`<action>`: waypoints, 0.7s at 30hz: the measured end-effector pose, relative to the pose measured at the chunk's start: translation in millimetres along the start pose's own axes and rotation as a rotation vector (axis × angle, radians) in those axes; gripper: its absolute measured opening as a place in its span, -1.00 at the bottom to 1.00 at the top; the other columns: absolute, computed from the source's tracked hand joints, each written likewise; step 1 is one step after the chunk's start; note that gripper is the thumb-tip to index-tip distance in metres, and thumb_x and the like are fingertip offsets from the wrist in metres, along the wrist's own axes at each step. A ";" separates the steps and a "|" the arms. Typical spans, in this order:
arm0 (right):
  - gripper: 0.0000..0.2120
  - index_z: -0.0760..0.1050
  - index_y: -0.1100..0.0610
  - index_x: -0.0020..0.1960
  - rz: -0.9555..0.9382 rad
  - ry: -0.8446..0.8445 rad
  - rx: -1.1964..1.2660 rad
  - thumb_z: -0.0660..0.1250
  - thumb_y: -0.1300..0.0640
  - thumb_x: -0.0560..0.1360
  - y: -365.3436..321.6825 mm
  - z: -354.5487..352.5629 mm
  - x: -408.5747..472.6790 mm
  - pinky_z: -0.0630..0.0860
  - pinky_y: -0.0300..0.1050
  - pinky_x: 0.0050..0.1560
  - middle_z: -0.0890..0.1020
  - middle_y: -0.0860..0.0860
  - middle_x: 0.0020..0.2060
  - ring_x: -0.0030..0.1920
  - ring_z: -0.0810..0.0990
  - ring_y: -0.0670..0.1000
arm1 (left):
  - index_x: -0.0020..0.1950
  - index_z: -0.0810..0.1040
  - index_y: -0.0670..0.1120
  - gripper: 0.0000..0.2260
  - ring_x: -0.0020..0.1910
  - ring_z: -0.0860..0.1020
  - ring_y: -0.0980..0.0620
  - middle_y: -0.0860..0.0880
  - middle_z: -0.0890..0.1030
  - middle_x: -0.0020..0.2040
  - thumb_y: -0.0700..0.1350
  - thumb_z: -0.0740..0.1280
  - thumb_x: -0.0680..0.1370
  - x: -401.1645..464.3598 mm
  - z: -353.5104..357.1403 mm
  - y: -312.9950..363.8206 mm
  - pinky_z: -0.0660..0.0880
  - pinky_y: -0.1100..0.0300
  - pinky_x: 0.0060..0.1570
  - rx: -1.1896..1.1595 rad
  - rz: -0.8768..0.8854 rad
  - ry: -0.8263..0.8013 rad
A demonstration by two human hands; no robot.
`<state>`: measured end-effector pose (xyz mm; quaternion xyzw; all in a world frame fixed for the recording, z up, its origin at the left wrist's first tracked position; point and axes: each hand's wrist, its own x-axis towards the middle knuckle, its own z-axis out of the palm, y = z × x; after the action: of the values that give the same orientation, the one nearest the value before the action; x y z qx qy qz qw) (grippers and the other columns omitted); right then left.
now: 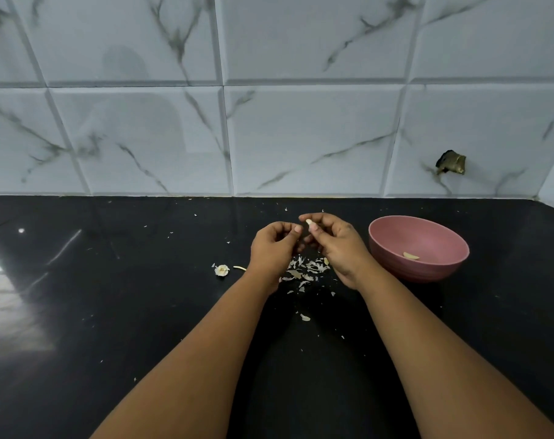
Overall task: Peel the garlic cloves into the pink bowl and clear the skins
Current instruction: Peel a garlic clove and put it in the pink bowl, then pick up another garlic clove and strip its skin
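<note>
garlic peeling: state at inspection

we find the right hand (336, 245) pinching a garlic clove (309, 221) between thumb and fingertips, above the black counter (111, 312). the left hand (274, 248) sits just beside it, fingers curled; what its grip holds we cannot tell. the skins (304, 269) lie below the hands. the pink bowl (428, 267), right, holds one peeled clove (411, 256).
</note>
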<state>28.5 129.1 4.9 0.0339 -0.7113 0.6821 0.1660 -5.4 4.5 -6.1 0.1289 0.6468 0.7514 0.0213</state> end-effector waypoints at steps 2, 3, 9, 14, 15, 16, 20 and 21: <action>-0.77 0.60 0.09 0.02 -0.001 0.088 -0.104 0.17 0.23 0.65 -0.7 0.8 1.3 0.52 -0.26 -0.15 0.57 0.00 -0.23 -0.22 0.57 -0.07 | -0.03 0.53 -0.13 -0.88 -0.42 0.55 0.17 -0.10 0.59 -0.22 -0.14 0.24 0.66 -0.2 1.7 -2.9 0.52 0.22 -0.25 0.176 0.029 0.062; -0.77 0.60 0.09 0.00 -0.015 0.134 -0.226 0.16 0.21 0.65 -0.6 0.2 2.4 0.54 -0.23 -0.11 0.60 -0.02 -0.22 -0.21 0.59 -0.08 | -0.05 0.49 -0.10 -0.85 -0.45 0.54 0.17 -0.11 0.57 -0.22 -0.13 0.19 0.68 -0.7 2.7 -2.8 0.50 0.23 -0.30 0.192 0.042 0.071; -0.87 0.71 0.07 -0.14 -0.110 0.266 -0.613 0.37 0.12 0.47 -6.3 1.1 -3.1 0.56 -0.27 -0.16 0.70 -0.07 -0.34 -0.28 0.65 -0.13 | -0.14 0.42 -0.12 -0.73 -0.44 0.52 0.04 -0.08 0.58 -0.30 -0.09 0.08 0.71 -3.1 5.2 0.0 0.51 0.17 -0.38 0.158 0.082 0.091; -0.83 0.67 0.10 -0.33 -0.127 0.320 -0.588 0.39 0.12 0.41 -15.8 4.5 -6.6 0.54 -0.20 -0.28 0.64 -0.04 -0.48 -0.38 0.61 -0.09 | -0.20 0.45 -0.12 -0.62 -0.30 0.62 0.00 -0.12 0.63 -0.26 0.03 0.06 0.70 -5.6 7.7 0.0 0.57 0.07 -0.18 0.185 0.081 0.089; -0.79 0.65 0.12 -0.37 -0.147 0.357 -0.588 0.39 0.10 0.42 -17.3 4.2 -6.3 0.56 -0.13 -0.24 0.63 -0.01 -0.48 -0.37 0.62 -0.05 | -0.19 0.48 -0.13 -0.61 -0.23 0.64 -0.03 -0.15 0.66 -0.21 0.04 0.06 0.70 -6.2 8.6 -0.6 0.57 0.03 -0.09 0.188 0.080 0.076; -0.75 0.62 0.15 -0.39 -0.172 0.398 -0.594 0.39 0.09 0.43 -18.6 3.2 -5.5 0.56 -0.06 -0.22 0.62 0.01 -0.49 -0.38 0.62 0.01 | -0.18 0.52 -0.15 -0.59 -0.16 0.64 -0.04 -0.17 0.67 -0.16 0.05 0.06 0.70 -6.8 9.7 -1.0 0.56 0.01 -0.02 0.191 0.076 0.059; -0.71 0.61 0.20 -0.36 -0.264 0.454 -0.642 0.42 0.05 0.47 -23.9 -3.0 -2.9 0.53 -0.04 -0.21 0.63 0.07 -0.46 -0.39 0.59 0.05 | 0.02 0.65 -0.17 -0.53 0.09 0.63 0.04 -0.07 0.69 0.02 0.08 0.04 0.70 -10.9 11.6 0.1 0.47 0.12 0.22 0.167 0.033 -0.060; -0.78 0.65 0.18 -0.30 -0.279 0.434 -0.664 0.44 0.08 0.46 -24.6 -3.4 -3.5 0.54 -0.10 -0.18 0.67 0.05 -0.40 -0.36 0.61 -0.01 | 0.09 0.65 -0.14 -0.54 0.14 0.61 0.07 -0.05 0.68 0.07 0.08 0.03 0.70 -11.9 12.2 0.8 0.44 0.14 0.27 0.147 0.024 -0.093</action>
<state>39.2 130.1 27.6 -0.0699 -0.8297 0.3779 0.4048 9.0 13.8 -5.7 0.1725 0.6969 0.6953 0.0330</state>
